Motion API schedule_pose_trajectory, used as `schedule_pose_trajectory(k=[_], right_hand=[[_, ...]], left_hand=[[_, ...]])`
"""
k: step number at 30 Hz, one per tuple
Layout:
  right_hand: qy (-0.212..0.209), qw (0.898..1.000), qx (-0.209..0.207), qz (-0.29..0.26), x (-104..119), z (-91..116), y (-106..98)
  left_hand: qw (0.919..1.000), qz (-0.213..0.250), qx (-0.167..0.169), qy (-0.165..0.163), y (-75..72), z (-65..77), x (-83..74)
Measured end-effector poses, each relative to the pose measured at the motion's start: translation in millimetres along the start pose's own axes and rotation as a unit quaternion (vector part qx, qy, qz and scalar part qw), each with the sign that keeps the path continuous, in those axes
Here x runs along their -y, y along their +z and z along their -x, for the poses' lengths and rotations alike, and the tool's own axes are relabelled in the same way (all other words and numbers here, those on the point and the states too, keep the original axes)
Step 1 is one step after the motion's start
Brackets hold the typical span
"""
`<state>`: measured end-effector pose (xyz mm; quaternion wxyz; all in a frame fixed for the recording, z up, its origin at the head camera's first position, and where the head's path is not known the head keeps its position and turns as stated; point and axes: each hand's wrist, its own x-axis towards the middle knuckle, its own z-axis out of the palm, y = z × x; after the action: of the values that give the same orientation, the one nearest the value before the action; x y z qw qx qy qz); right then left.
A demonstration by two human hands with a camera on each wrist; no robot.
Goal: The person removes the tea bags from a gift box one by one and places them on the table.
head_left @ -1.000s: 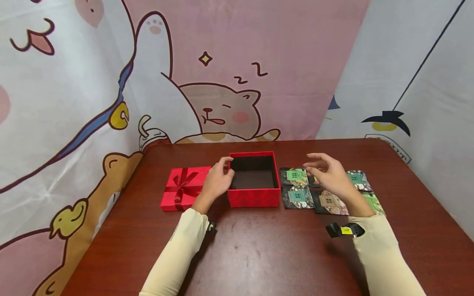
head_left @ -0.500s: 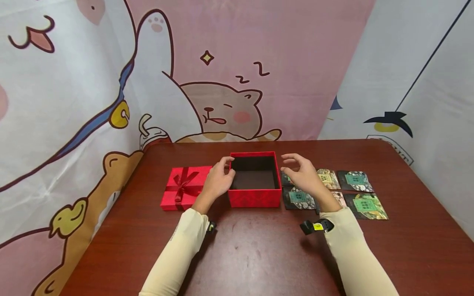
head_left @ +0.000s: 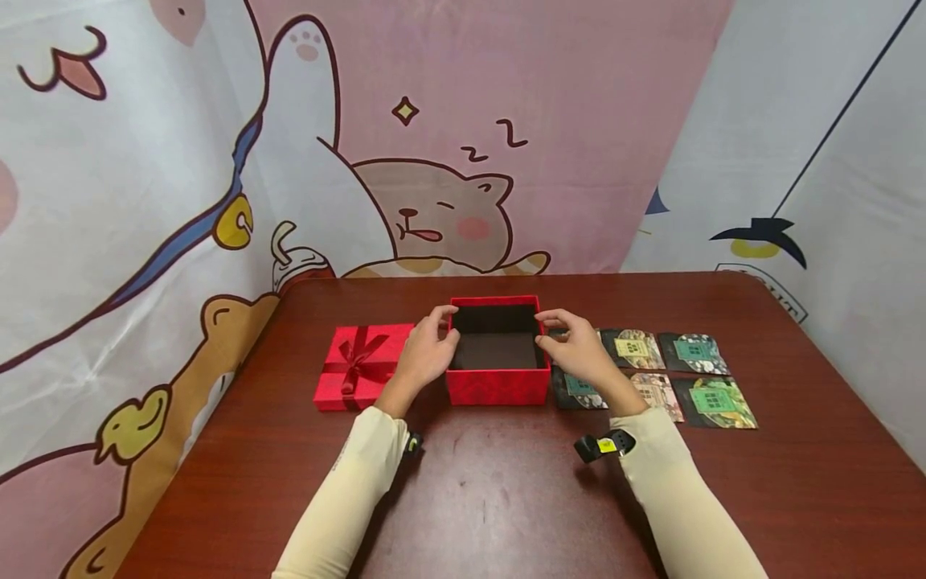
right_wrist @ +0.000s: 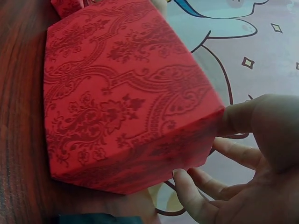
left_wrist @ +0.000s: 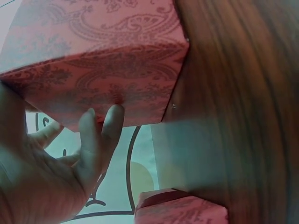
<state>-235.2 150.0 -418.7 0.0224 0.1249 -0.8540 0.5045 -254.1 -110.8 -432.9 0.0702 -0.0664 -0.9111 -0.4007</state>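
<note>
An open red gift box (head_left: 497, 388) with a dark lining sits on the table between both hands, nothing showing inside. My left hand (head_left: 427, 350) holds its left wall, thumb at the rim and fingertips on the patterned outer side (left_wrist: 145, 88) in the left wrist view. On the opposite wall, my right hand (head_left: 576, 346) grips likewise. The right wrist view has the thumb at the rim corner and the fingers (right_wrist: 187, 184) by the patterned side. Left of the box lies the red lid (head_left: 333, 390) with a dark red ribbon bow, partly behind my left hand.
Several flat square packets with printed labels lie in two rows at the right, such as a green-labelled packet (head_left: 716, 402) and a yellow-labelled one (head_left: 632, 349). My right hand partly covers the nearest. A cartoon-printed cloth (head_left: 579, 121) hangs behind the brown table (head_left: 470, 498).
My right hand has moved left from above the packets to the box's right wall, uncovering several packets. The left hand has stayed at the left wall.
</note>
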Motion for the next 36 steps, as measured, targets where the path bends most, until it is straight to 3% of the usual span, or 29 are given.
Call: schedule_pose_trajectory(k=[9,14,18,22,30,36], right_hand=[[0.014,1.000,0.008,-0.019,-1,1,-4],[0.015,1.000,0.004,-0.006,0,2,-2],[0.012,1.000,0.006,-0.010,0,2,-2],[0.010,1.000,0.009,-0.012,0,1,-3],[0.017,1.000,0.013,-0.010,2,2,-5],[0.015,1.000,0.017,-0.014,1,3,-5]], left_hand=[[0.9983,-0.022,0.044,0.032,-19.8,-0.5,-0.5],[0.9945,-0.088,0.053,0.019,-52.8,-4.1,10.7],[0.9887,-0.134,0.067,-0.011,-82.1,-5.0,28.1],[0.9810,-0.169,0.088,-0.036,-102.3,-2.5,43.7],[0.9621,-0.220,0.152,-0.053,-109.7,3.2,62.3],[0.9616,-0.227,0.149,-0.037,-107.9,6.8,64.9]])
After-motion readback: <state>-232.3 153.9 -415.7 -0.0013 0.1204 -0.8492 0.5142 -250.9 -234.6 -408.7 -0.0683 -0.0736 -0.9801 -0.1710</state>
